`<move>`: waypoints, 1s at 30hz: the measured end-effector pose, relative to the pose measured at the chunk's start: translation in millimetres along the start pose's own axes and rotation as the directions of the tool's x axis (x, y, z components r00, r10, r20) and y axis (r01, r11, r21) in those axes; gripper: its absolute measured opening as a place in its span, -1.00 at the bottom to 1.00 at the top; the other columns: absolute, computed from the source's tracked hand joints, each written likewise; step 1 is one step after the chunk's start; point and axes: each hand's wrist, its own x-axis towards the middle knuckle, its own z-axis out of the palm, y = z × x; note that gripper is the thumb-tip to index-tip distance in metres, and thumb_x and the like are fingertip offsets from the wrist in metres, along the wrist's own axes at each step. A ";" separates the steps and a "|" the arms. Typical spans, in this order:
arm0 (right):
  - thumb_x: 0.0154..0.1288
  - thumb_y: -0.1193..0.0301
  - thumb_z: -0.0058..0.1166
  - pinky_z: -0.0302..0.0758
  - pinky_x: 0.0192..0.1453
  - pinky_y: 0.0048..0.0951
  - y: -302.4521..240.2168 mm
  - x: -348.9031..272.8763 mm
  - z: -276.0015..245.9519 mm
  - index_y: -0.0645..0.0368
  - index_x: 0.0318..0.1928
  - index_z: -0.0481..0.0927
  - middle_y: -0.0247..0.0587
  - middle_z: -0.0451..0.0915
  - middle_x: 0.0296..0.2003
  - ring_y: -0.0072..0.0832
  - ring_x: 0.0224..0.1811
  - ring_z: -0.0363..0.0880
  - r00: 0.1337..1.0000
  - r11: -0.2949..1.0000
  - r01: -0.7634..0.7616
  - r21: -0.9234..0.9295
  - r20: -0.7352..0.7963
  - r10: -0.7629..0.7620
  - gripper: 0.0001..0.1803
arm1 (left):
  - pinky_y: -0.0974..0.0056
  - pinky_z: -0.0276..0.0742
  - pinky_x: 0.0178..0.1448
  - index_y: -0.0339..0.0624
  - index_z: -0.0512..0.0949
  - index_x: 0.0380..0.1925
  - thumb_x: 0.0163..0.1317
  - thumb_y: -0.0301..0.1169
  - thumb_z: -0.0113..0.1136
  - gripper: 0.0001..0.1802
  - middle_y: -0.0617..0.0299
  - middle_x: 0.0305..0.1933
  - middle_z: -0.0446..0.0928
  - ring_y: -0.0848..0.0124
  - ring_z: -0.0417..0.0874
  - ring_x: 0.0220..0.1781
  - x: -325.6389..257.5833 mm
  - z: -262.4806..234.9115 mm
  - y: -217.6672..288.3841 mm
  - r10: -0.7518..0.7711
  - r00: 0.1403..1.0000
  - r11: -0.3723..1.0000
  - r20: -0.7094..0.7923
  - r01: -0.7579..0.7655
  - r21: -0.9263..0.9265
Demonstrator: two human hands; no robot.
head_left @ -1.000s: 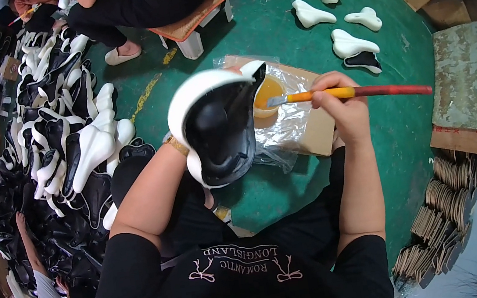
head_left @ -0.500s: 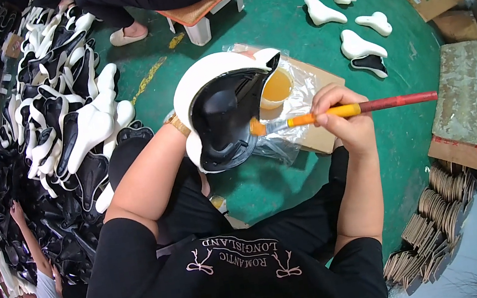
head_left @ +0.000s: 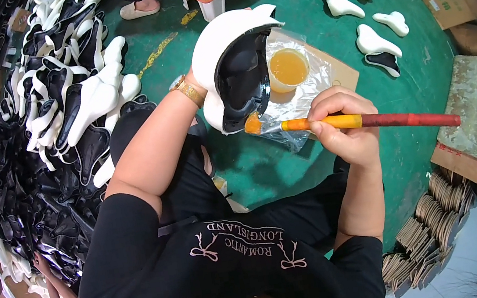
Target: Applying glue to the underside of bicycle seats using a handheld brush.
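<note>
Left of the held saddle shell, a large heap of black and white shells (head_left: 63, 132) is spread over the green floor (head_left: 289, 160), too many to be counted, apparently kept within easy reach. Below the shell, 1 sheet of cardboard (head_left: 341, 72) wrapped in clear plastic is laid under 1 cup of amber glue (head_left: 288, 69), probably so that drips are caught. Right of the shell, 5 loose white pieces (head_left: 377, 42) are set apart on the floor. 1 saddle shell (head_left: 235, 66), white outside and black inside, is gripped at its rim by the left hand (head_left: 199, 87), the hollow turned toward the brush. 1 brush (head_left: 364, 121) is pinched in the closed right hand (head_left: 343, 127), its glue-laden tip touching the shell's lower edge.
</note>
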 end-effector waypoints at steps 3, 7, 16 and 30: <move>0.01 0.61 0.21 0.50 -0.31 -0.49 9.7 -6.3 7.3 0.28 -0.40 0.57 -0.18 0.59 -0.40 -0.48 -0.40 0.57 0.993 0.976 -0.107 0.190 -0.026 0.114 -0.90 | 0.46 0.51 0.08 -0.13 0.43 0.19 0.38 -0.36 0.03 -0.61 0.19 0.03 0.55 0.55 0.58 -0.04 1.0 0.0 -6.1 0.012 0.972 0.969 -0.233 -0.069 -0.239; 0.17 0.55 0.21 0.58 -0.26 -0.48 19.3 -10.4 25.6 0.34 -0.27 0.55 -0.11 0.57 -0.30 -0.46 -0.40 0.59 0.959 0.744 -0.189 0.641 -0.042 0.281 -0.86 | 0.31 0.12 0.46 -0.20 0.11 0.38 0.36 -0.46 -0.04 -0.41 0.15 0.41 0.20 0.41 0.27 0.39 0.1 -16.2 -3.8 0.013 0.989 0.993 -0.150 -0.031 -0.118; 0.09 0.57 0.24 0.55 -0.22 -0.43 16.8 -10.5 20.5 0.30 -0.33 0.59 -0.13 0.59 -0.31 -0.44 -0.32 0.59 0.962 0.855 -0.189 0.483 -0.082 0.259 -0.87 | 0.31 0.24 0.38 -0.22 0.34 0.22 0.26 -0.51 0.07 -0.51 0.16 0.21 0.40 0.37 0.37 0.28 16.0 -38.5 -0.6 -0.056 0.962 0.978 -0.269 -0.001 -0.208; 0.09 0.66 0.21 0.49 -0.15 -0.55 25.6 2.1 -5.4 0.28 -0.27 0.58 -0.21 0.57 -0.32 -0.50 -0.25 0.56 0.870 0.999 0.040 0.033 -0.492 -0.018 -0.83 | 0.34 0.47 0.07 -0.24 0.40 0.14 0.29 -0.32 0.09 -0.56 0.09 0.00 0.51 0.34 0.53 -0.03 -1.0 -49.6 4.3 -0.166 0.960 0.923 -0.226 0.070 -0.379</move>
